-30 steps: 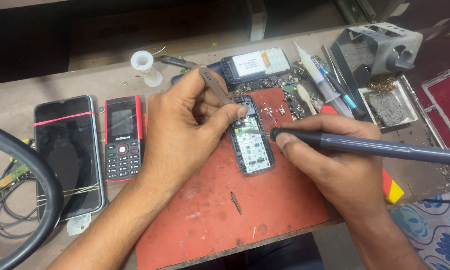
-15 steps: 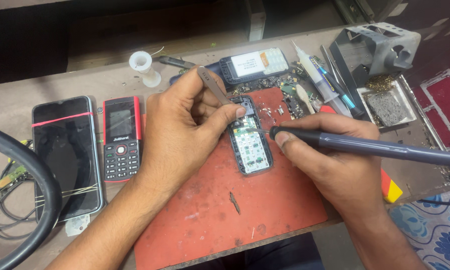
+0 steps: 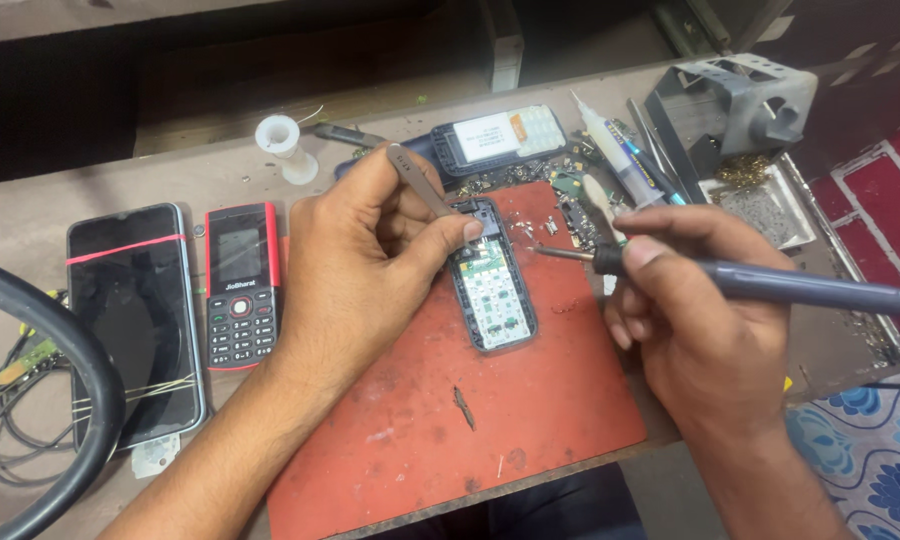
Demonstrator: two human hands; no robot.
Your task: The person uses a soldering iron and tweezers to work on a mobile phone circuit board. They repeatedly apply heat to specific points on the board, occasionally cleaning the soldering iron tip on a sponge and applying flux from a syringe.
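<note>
Head view: left hand [image 3: 355,265] pinches tweezers [image 3: 422,182], tips at top edge of opened phone [image 3: 490,290] lying on red mat [image 3: 450,420]. Right hand [image 3: 695,330] closed around soldering iron [image 3: 770,285], tip just beside phone's upper right. Risk: hot tip slipping onto plastic frame or thumb; tweezers shifting part. Phone: cover off, pale keypad board exposed, dark frame.

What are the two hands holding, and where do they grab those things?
The left hand pinches metal tweezers near their lower end. The right hand grips a soldering iron at the front of its dark handle.
</note>
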